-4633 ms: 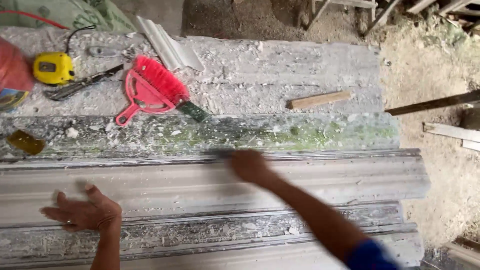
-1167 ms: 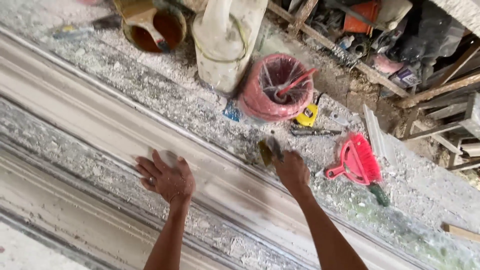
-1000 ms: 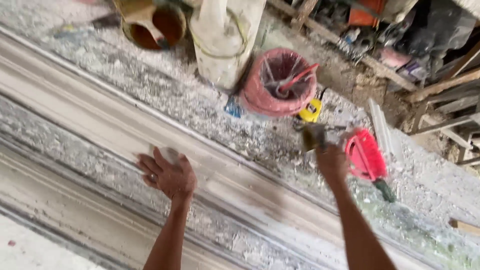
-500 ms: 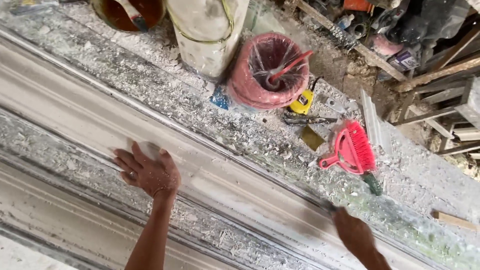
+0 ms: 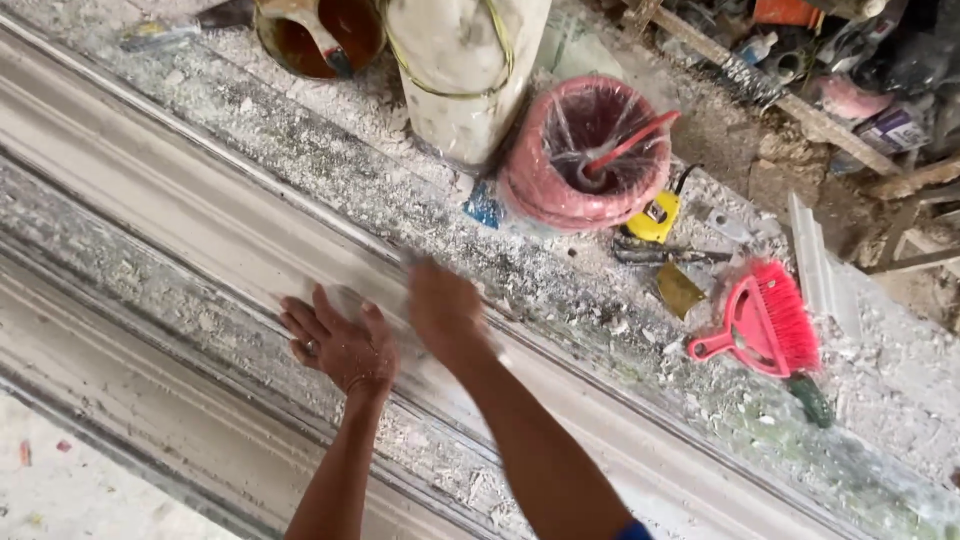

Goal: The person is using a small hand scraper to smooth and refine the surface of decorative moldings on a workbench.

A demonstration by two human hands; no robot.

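Two hands work here. The left hand (image 5: pixel 340 345) lies flat, fingers spread, gripping nothing, on the long white plaster moulding (image 5: pixel 170 185). The right hand (image 5: pixel 445 310), blurred so its grip cannot be told, touches the moulding just right of it; half a second ago it was far right. Further right lie one red brush (image 5: pixel 770 320) and one red bucket (image 5: pixel 585 150).

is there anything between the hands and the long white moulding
Nothing visible. The left hand lies flat on the moulding, and the blurred right hand is right over it. The red brush and red bucket sit off to the side.
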